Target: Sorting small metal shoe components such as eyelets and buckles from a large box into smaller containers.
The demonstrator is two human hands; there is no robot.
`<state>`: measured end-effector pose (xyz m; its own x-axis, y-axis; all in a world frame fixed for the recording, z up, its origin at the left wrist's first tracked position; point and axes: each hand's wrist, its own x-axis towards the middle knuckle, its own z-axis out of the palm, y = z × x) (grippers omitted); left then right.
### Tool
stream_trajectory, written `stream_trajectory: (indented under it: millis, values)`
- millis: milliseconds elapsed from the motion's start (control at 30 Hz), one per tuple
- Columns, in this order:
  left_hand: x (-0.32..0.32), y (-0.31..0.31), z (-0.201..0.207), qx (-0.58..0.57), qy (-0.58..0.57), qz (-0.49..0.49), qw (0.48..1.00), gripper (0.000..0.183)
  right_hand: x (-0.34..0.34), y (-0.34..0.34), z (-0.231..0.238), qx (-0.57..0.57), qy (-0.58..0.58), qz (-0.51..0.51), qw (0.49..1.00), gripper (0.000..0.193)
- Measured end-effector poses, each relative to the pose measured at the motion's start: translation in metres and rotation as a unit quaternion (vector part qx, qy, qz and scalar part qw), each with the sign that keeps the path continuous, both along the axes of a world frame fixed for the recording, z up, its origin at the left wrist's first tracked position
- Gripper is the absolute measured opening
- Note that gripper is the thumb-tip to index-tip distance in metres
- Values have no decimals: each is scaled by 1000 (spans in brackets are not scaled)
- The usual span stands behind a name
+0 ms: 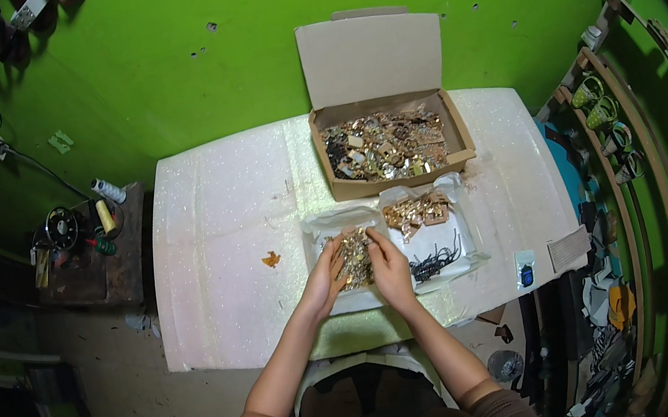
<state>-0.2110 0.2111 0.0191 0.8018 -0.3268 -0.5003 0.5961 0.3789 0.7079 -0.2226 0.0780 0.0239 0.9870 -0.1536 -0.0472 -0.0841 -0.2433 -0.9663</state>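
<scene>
In front of me, my left hand [324, 280] and my right hand [390, 267] lie on either side of a heap of small gold and silver metal fittings [356, 258]. The fingers of both are stretched out and slightly curved, touching the sides of the heap. Beneath it is a shallow tray [309, 233] lined with white sheeting. Whether any pieces are lifted I cannot tell. A second lined tray [460, 221] touches it on the right. That one holds gold-coloured fittings [416, 213] at the back and a tangle of dark chain-like pieces [435, 262] nearer me.
Behind the trays stands an open cardboard box [398, 185] full of mixed metal fittings, its lid raised. An orange-brown scrap [271, 259] lies left on the white table covering [210, 225]. A small packet [526, 269] and a card [569, 248] lie at right. Thread spools [105, 215] stand far left.
</scene>
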Motion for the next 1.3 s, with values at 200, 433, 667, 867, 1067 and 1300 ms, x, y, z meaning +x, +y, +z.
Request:
stream_trajectory:
  millis: [200,433,667,867,1067,1300]
  values:
    - [8,-27,3,97,-79,44,991,48,2,-30,-9,44,-31,42,998,33]
    - [27,-79,11,175,-221,69,957,40,22,-80,10,178,15,92,980,34]
    - [61,-132,30,178,-211,85,957,38,57,-150,1,207,28,126,970,32]
    - [91,-160,24,238,-241,109,934,36,100,-200,4,176,44,144,973,31]
    - [128,-189,48,161,-164,114,967,34,167,-227,31,81,3,184,980,33]
    - [161,-181,26,232,-169,147,947,33,245,-228,22,-105,-60,233,965,31]
